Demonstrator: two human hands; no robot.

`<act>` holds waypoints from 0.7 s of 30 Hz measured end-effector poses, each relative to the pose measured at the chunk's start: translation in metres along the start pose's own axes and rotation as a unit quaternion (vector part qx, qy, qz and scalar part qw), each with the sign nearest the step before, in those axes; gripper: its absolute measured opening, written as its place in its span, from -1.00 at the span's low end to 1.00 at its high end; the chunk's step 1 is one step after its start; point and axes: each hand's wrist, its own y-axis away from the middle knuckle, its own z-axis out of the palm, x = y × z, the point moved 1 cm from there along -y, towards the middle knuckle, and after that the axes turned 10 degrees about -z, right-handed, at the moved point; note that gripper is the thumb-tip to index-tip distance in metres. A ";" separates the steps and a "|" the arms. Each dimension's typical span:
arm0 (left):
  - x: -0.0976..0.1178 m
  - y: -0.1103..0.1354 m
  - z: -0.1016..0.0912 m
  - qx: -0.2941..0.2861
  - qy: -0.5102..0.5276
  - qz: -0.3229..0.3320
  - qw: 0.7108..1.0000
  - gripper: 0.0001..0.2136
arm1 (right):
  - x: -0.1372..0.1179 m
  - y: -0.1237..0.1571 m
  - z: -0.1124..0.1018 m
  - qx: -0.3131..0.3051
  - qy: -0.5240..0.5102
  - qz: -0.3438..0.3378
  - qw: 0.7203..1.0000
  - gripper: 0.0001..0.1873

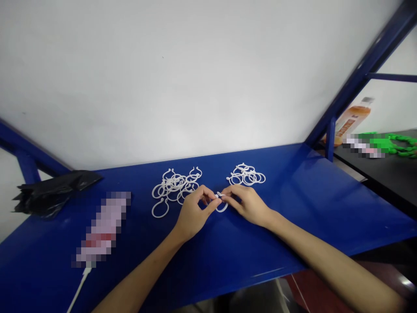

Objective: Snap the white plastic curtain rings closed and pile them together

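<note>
Between my two hands is a white plastic ring, its ends meeting at the top. My left hand pinches one end with thumb and forefinger. The other end is pinched by my right hand. Behind my left hand lies a loose pile of white rings, with open gaps and small knobs at their ends. One ring sits a little apart at the front of that pile. A smaller pile of white rings rests beyond my right hand; these look closed.
A blue tabletop runs along a white wall. At left lie a crumpled black plastic bag and a blurred-out flat item with a white cable. On the right, a black surface holds a bottle and green links.
</note>
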 end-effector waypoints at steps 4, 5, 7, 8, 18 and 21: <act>-0.002 -0.002 0.000 -0.028 0.053 -0.043 0.997 -0.83 | -0.003 0.001 -0.001 -0.010 0.042 -0.077 0.996 -0.83; -0.001 -0.002 -0.001 -0.032 0.042 -0.044 0.998 -0.86 | -0.004 0.001 -0.001 -0.017 0.055 -0.097 0.994 -0.82; 0.002 -0.001 -0.002 -0.029 0.005 -0.031 0.999 -0.96 | -0.007 0.001 0.000 -0.030 0.090 -0.135 0.986 -0.79; 0.004 -0.001 -0.002 -0.023 -0.013 -0.020 0.999 -0.95 | -0.008 0.002 0.000 -0.035 0.108 -0.150 0.982 -0.77; -0.001 -0.001 -0.005 0.009 -0.149 0.090 0.985 -0.88 | -0.010 0.003 0.000 -0.075 0.239 -0.213 0.944 -0.66; -0.006 -0.008 -0.006 0.053 -0.254 0.112 0.959 -0.93 | 0.003 -0.001 -0.007 -0.041 0.261 -0.165 0.950 -0.68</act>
